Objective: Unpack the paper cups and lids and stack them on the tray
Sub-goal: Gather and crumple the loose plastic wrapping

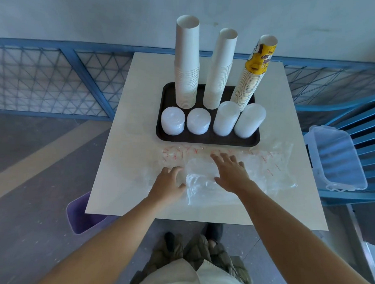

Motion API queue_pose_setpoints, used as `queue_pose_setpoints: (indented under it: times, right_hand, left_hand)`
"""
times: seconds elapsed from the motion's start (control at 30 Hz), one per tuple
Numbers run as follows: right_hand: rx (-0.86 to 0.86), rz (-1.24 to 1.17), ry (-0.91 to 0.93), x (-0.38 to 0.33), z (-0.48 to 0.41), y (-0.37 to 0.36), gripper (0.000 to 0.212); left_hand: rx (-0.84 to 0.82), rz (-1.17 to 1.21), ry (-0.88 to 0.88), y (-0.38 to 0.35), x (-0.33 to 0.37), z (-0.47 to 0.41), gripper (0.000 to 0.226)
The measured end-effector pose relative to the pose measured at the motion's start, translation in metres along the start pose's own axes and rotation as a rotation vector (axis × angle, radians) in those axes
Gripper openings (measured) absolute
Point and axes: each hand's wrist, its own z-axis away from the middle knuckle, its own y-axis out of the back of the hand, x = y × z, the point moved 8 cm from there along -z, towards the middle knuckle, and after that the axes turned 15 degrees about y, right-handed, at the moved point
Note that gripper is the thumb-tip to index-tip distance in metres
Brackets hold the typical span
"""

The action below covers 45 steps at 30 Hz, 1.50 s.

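Observation:
A dark tray [205, 140] sits at the middle of the white table. On it stand two tall white cup stacks [186, 63] [220, 68] and a yellow printed cup stack [253, 74] leaning right. In front of them are several stacks of white lids [173, 120] [198, 121] [225, 118] [250, 120]. Empty clear plastic bags [266, 168] lie flat on the table near the tray's front edge. My left hand [167, 184] rests on the crumpled plastic with fingers curled. My right hand [230, 170] lies spread flat on the plastic.
A clear plastic bin [339, 160] rests on a blue chair at the right. A purple bin [82, 219] stands on the floor under the table's left front corner. Blue metal railing [57, 77] runs behind the table [126, 161].

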Motion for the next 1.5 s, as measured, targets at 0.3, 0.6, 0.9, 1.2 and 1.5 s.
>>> queue_pose_setpoints:
  times: [0.3, 0.6, 0.9, 1.2, 1.5]
  right_hand:
    - [0.007, 0.060, -0.006, 0.006, -0.006, 0.000, 0.093]
    - [0.054, 0.079, -0.017, 0.010, -0.007, 0.005, 0.065]
    - [0.062, -0.005, -0.041, 0.012, -0.007, 0.000, 0.091]
    - [0.181, -0.034, -0.023, 0.017, -0.006, 0.008, 0.081]
    - [0.053, 0.005, -0.037, 0.023, -0.005, 0.000, 0.090]
  left_hand:
    - [-0.042, -0.005, 0.021, -0.007, -0.003, -0.005, 0.068]
    - [-0.068, -0.035, 0.064, -0.007, 0.000, -0.010, 0.070]
    - [-0.034, -0.080, 0.071, -0.001, -0.001, -0.010, 0.061]
    - [0.160, -0.070, -0.065, -0.001, 0.004, 0.015, 0.058]
    - [-0.105, -0.137, 0.004, -0.026, -0.005, 0.011, 0.074]
